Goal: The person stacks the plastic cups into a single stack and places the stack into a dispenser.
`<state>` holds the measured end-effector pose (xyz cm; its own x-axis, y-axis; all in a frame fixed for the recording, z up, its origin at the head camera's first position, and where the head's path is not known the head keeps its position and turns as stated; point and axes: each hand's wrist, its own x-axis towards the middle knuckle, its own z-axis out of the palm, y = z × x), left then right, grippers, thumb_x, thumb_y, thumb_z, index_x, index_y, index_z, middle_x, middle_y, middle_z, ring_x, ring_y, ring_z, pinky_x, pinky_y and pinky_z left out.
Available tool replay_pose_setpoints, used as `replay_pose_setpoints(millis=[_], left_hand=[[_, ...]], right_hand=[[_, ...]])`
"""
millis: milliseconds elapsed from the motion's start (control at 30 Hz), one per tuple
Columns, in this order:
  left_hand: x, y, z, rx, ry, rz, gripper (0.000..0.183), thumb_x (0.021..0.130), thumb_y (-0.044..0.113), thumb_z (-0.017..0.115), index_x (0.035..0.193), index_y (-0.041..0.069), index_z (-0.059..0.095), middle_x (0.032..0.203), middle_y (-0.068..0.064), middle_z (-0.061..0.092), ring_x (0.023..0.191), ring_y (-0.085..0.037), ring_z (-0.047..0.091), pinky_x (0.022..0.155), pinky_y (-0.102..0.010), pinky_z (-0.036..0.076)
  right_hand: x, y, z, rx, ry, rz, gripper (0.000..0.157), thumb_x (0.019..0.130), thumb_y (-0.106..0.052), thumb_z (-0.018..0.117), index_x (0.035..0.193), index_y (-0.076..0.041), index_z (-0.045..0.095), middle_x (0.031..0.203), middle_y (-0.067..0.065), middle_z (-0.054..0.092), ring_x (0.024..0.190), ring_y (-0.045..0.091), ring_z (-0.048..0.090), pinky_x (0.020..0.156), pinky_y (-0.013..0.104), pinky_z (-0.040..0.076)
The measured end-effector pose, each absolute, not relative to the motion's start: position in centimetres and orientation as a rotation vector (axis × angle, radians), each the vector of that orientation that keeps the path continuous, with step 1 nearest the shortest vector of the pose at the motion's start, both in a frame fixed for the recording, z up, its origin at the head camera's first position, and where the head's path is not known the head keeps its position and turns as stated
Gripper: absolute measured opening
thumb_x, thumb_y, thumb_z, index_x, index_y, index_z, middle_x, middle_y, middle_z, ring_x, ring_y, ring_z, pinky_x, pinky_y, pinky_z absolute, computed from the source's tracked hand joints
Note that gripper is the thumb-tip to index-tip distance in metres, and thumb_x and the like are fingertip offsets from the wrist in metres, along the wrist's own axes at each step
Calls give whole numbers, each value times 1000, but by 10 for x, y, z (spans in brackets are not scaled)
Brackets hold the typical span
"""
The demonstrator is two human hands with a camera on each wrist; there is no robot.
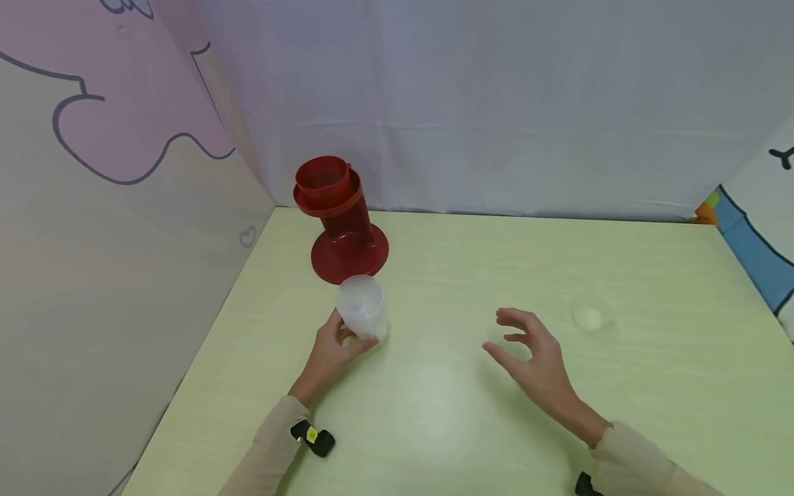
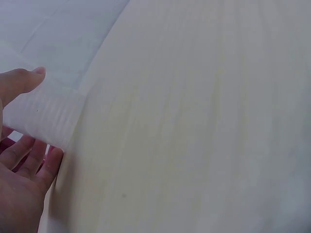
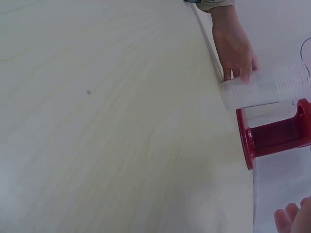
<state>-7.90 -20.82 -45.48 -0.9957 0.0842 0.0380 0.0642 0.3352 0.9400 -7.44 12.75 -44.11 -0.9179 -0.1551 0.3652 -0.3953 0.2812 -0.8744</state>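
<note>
Thumb and fingers of my left hand (image 1: 331, 355) grip the lower part of a stack of clear plastic cups (image 1: 361, 303). The ribbed side of the cup stack (image 3: 272, 86) shows in the right wrist view, upright at the table. Just behind it stands a red cup dispenser (image 1: 344, 227), with a round base and a wide ring at the top. My right hand (image 1: 540, 362) hovers over the middle of the table, fingers loosely bent and thumb apart, nothing between them. In the right wrist view only the fingertips (image 3: 291, 216) of that hand show at the corner.
A small, faint clear cup or lid (image 1: 588, 318) sits on the pale wood-grain table (image 1: 465, 269), right of my right hand. A white cloth (image 1: 471, 103) hangs along the back edge. Printed panels (image 1: 124, 241) stand at the left and right sides.
</note>
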Motion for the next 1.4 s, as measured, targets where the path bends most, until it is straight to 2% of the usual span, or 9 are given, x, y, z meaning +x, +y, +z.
replay_pose_setpoints(millis=[200, 400, 600, 933, 1400], left_hand=[[-79, -208, -453, 139, 2550, 1795, 73, 77, 14, 79, 138, 13, 39, 133, -5, 50, 117, -25, 52, 97, -42, 45], [-79, -208, -455, 153, 2545, 1817, 72, 77, 13, 79, 138, 13, 40, 131, -6, 51, 115, -25, 53, 96, -42, 46], [-79, -208, -456, 155, 2548, 1798, 73, 78, 17, 79, 139, 15, 39, 133, -3, 51, 117, -23, 52, 97, -41, 45], [-77, -207, -454, 140, 2550, 1805, 72, 78, 13, 79, 138, 13, 40, 132, -6, 51, 117, -25, 53, 97, -43, 45], [-77, -207, -456, 140, 2550, 1812, 72, 78, 13, 78, 138, 14, 40, 132, -4, 51, 117, -24, 52, 97, -43, 45]], right_hand=[[-73, 143, -449, 417, -2324, 1669, 51, 74, 7, 75, 120, 3, 54, 115, 9, 57, 106, 20, 55, 83, 21, 50], [-69, 159, -453, 316, -2369, 1651, 50, 77, 2, 76, 121, 0, 53, 115, 2, 57, 106, 17, 55, 84, 19, 49], [-65, 170, -455, 250, -2388, 1620, 52, 77, -2, 77, 122, -2, 52, 117, 2, 56, 107, 16, 55, 83, 16, 48], [-59, 185, -459, 130, -2426, 1566, 56, 77, 0, 76, 125, -1, 49, 117, -2, 54, 106, 7, 54, 80, 12, 48], [-55, 200, -465, 2, -2408, 1499, 57, 76, 0, 77, 125, 0, 47, 117, 7, 53, 103, 8, 55, 77, 9, 47]])
